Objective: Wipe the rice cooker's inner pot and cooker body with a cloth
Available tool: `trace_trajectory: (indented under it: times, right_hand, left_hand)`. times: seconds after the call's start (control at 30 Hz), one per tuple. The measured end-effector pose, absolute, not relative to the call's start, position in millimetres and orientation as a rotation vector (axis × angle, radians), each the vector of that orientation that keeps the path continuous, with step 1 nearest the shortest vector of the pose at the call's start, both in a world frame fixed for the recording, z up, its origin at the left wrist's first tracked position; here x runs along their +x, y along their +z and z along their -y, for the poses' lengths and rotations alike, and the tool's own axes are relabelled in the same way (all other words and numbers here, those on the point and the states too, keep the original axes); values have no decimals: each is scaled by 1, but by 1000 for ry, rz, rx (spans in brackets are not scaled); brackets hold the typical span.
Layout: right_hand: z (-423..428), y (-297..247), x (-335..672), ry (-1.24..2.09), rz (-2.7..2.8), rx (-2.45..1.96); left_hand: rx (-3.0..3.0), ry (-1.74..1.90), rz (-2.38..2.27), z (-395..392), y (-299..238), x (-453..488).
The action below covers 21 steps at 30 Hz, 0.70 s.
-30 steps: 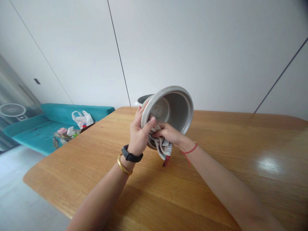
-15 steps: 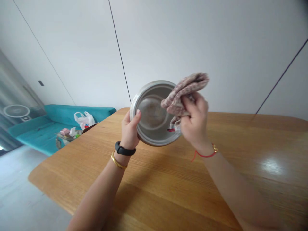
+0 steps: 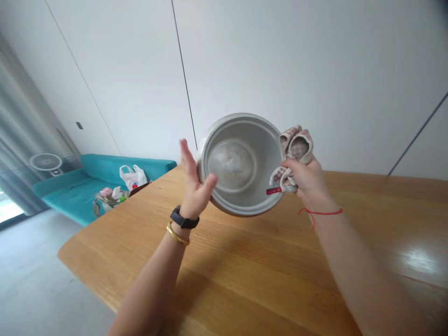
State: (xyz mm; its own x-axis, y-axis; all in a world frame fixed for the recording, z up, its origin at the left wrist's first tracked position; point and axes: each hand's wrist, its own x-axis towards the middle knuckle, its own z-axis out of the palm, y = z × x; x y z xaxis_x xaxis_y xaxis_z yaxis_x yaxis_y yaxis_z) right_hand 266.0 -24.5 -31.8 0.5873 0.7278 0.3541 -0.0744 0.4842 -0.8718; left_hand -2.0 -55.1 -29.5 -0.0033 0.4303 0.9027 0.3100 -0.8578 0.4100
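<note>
Where the pot [image 3: 241,163] hangs: lifted clear of the table [image 3: 245,270], above its far edge, mouth tipped toward you.
Left hand [image 3: 194,186]: fingers spread, palm and thumb braced against the left rim.
Right hand [image 3: 304,179]: clenched on the bunched cloth [image 3: 296,145] at the right rim.
Handling: thin, stiff metal, probably light, smooth and slippery; your surest hold is the rolled rim.
</note>
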Motion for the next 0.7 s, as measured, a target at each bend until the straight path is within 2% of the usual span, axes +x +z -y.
trace_trajectory:
  times: [0.07,0.17,0.23,0.33,0.43,0.57,0.7]
  right_hand:
    - [24,-28,274,587,757,-945]
    - [26,-23,281,648,738,-983]
    - [28,-20,281,698,717,-1005]
    - [32,-16,283,732,711,-970]
    - [38,-11,294,665,737,-920]
    - [45,-9,308,336,819,-986]
    - [47,-18,284,337,1189,-985]
  left_hand:
    - [2627,1909,-914,66,-29,-2]
    - [3175,1438,-904,85,-28,7]
    - [3341,1189,-916,93,-29,17]
    - [3427,1016,-1052,93,-32,26]
    - [3269,1127,-1085,85,-33,22]
    - [2492,1542,-1213,78,-25,8]
    - [2115,1569,-1214,79,-17,5]
